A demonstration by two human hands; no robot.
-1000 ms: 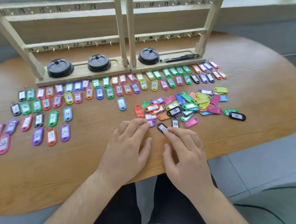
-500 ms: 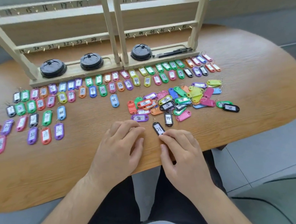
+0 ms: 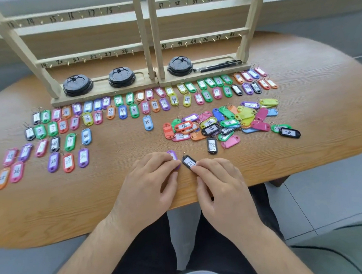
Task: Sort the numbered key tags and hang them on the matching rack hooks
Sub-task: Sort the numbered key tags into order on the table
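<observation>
My right hand lies flat, its straight fingertips pressing the near end of a black key tag on the wooden table, close to the front edge. The tag's white label reads 31, with a small ring at its far end. My left hand, fingers also straight, covers most of a purple tag just beside it, hiding its number
</observation>
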